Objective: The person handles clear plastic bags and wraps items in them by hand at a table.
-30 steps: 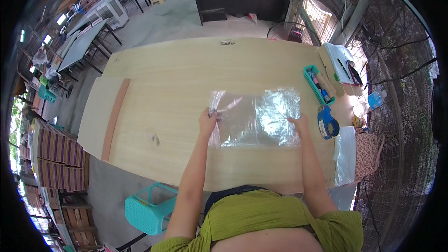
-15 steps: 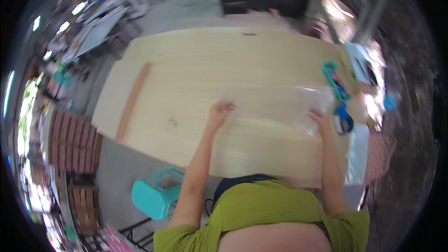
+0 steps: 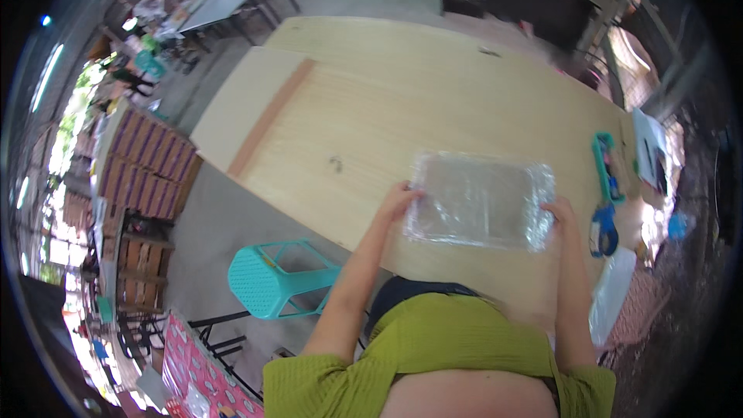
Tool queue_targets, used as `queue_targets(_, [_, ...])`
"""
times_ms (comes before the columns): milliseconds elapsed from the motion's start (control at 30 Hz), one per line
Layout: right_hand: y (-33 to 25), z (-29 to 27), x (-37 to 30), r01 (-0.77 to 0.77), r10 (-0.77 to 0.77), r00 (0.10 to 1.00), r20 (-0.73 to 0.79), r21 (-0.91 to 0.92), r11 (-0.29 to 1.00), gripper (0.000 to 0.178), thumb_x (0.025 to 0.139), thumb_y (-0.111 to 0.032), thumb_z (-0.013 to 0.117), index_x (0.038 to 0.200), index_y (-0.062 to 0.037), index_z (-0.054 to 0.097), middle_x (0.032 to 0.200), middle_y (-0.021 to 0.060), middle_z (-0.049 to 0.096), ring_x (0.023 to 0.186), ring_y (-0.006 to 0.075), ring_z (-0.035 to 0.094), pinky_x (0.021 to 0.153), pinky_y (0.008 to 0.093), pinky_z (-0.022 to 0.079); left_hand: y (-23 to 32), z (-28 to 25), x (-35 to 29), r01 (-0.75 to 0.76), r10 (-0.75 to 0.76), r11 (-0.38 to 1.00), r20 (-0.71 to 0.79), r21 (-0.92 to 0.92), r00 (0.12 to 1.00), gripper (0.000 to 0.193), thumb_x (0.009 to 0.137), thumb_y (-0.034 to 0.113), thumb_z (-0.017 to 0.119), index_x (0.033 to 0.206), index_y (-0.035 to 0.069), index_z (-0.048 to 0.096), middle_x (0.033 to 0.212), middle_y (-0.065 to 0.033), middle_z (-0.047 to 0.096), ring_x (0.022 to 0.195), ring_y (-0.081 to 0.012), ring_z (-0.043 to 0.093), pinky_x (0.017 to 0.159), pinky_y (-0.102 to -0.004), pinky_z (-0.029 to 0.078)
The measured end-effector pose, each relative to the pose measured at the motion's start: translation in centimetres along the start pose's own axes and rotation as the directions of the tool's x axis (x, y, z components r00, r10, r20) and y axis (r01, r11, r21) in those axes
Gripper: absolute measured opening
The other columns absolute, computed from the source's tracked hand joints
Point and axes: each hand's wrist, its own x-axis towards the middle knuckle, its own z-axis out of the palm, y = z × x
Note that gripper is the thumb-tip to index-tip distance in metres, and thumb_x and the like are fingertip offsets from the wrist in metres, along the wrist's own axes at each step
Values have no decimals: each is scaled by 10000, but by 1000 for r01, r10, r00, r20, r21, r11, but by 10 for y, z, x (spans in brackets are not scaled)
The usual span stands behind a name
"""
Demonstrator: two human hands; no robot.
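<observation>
- Pinching the clear plastic sheet (image 3: pixel 486 200), right of centre, left hand (image 3: pixel 397 203) and right hand (image 3: pixel 563 214) at opposite edges.
- Table (image 3: pixel 371 101) spreading upper left; near edge below sheet.
- Blue tape dispenser (image 3: pixel 602 219), right: markings too blurred.

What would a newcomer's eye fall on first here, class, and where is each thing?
First, the shiny clear plastic, held at its sides by the left hand and right hand over the pale table. Next, the turquoise stool on the floor to the person's left, beside the table's near edge.
</observation>
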Motion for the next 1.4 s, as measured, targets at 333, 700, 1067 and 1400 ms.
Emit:
queue_targets(333, [-12,5,-15,55,-85,986,-143,-207,977,305,673,-14,749,963,16,659,848,75,670,720,167,622,666,308,485,-7,0,-1,-59,81,984,-129,168,988,365,801,119,690,1091,-77,586,864,-103,648,714,-146,610,596,-282,498])
queue_targets(700, [4,-4,-34,26,-258,885,-388,-512,859,495,638,-15,756,1102,2,587,886,131,632,812,225,625,718,343,512,6,9,-12,-121,211,892,-164,436,964,461,728,121,735,1125,-55,580,854,-123,673,701,-157,641,584,-300,529])
queue_targets(1067, [-82,89,-23,271,-732,681,-16,-923,272,502,746,-183,701,1227,-145,563,1358,127,446,1269,375,392,1022,505,353,-22,3,-2,-81,299,809,-288,582,910,453,711,283,722,1038,-13,622,872,-167,670,775,-257,660,713,-369,526])
queue_targets(1400, [-84,97,25,280,-523,829,199,-957,79,385,802,-223,653,1151,-94,553,1189,141,548,1170,363,463,977,493,370,-13,10,-7,-85,320,804,-307,588,896,429,699,303,686,1013,14,640,928,-190,665,870,-318,651,780,-395,512])
